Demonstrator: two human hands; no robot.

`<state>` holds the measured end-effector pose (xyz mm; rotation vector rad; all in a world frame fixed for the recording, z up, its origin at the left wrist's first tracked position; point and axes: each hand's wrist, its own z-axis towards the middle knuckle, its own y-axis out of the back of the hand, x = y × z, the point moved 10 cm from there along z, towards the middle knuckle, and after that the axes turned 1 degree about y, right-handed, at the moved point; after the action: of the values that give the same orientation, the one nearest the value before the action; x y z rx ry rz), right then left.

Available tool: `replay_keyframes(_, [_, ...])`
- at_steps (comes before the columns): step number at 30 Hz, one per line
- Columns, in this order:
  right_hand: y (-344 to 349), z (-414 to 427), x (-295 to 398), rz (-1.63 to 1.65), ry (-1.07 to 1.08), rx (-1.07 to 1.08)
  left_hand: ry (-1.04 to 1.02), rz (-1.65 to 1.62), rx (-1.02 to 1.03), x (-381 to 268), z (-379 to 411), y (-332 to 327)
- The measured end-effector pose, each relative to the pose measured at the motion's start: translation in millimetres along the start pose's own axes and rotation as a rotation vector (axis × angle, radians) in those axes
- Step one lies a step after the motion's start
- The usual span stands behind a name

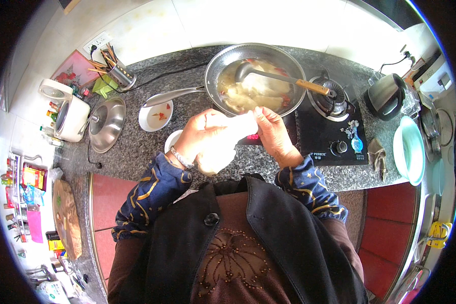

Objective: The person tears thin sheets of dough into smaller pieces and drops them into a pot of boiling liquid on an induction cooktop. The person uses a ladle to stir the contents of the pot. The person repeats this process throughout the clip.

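My left hand (197, 133) holds a lump of white dough (217, 159), overexposed so its surface detail is lost. With thumb and fingertips, my right hand (272, 131) pinches the thin end of the same dough, stretched between both hands. Just beyond them sits a wok (209, 76) holding broth, pale flat pieces of dough (266, 99) and red bits. A ladle (281, 78) with a wooden handle end lies across it, bowl in the broth and handle over the right rim. Beneath my hands, a red digital display (253, 136) glows on the cooker.
Left of the wok stand a white bowl (155, 117) with red scraps, a partly hidden white bowl (171, 140), a steel lid (108, 125) and a chopstick holder (122, 78). Rightward are a gas burner (328, 108), a cloth (377, 155), a kettle (382, 97) and a mint basin (402, 152).
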<state>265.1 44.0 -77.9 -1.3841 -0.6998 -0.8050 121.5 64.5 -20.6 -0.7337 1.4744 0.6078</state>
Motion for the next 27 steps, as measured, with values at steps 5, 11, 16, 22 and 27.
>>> replay_keyframes(5, [-30, -9, 36, -0.403, 0.037, 0.278, 0.085, 0.256, 0.116, -15, -3, -14])
replay_keyframes(11, [-86, -16, 39, -0.876, 0.052, 0.686, -0.098, 0.687, 0.247, -47, 2, -43])
replay_keyframes(16, [-72, -22, 13, -0.681, -0.258, 0.658, -0.198, 0.772, 0.249, -62, 5, -48])
replay_keyframes(22, [-86, -41, 29, -0.379, -0.239, 0.717, -0.075, 0.405, 0.385, -59, 19, -45])
replay_keyframes(27, [-106, -58, 49, -0.142, -0.242, 0.786, 0.02, 0.205, 0.503, -62, 18, -53])
